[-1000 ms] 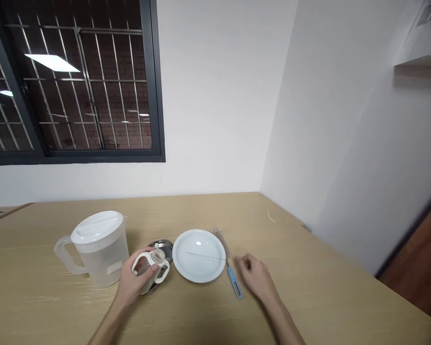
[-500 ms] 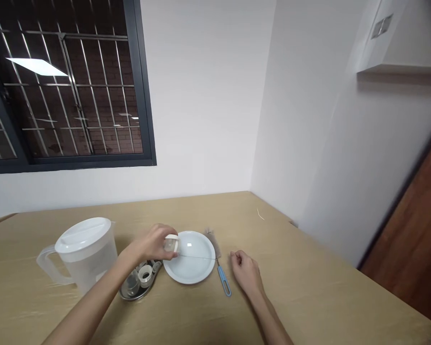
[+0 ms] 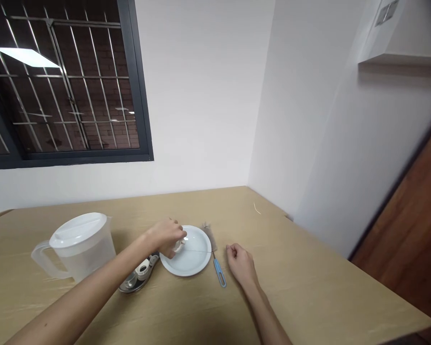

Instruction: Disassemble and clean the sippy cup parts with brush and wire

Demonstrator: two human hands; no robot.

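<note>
My left hand [image 3: 168, 236] is closed around a small clear jar with a white rim [image 3: 180, 246], over the left part of a white plate [image 3: 190, 270]. The fingers hide most of the jar. A thin line runs across the plate. My right hand [image 3: 240, 262] lies on the table with its fingers curled in and nothing visible in them. Between the plate and that hand is a brush with a blue looped handle [image 3: 219, 273] and grey bristles [image 3: 209, 236]; neither hand touches it.
A lidded translucent pitcher [image 3: 84, 251] stands at the left. A small metal tray [image 3: 138, 287] with white ring-shaped parts [image 3: 142, 269] and a clear cup lies partly behind my left forearm. A thin pale strand [image 3: 256, 208] lies on the table [image 3: 309, 287] towards the wall.
My left hand has moved a little to the right over the plate and turned, tipping the jar so that less of it shows. My right hand stays in place; the view has shifted slightly.
</note>
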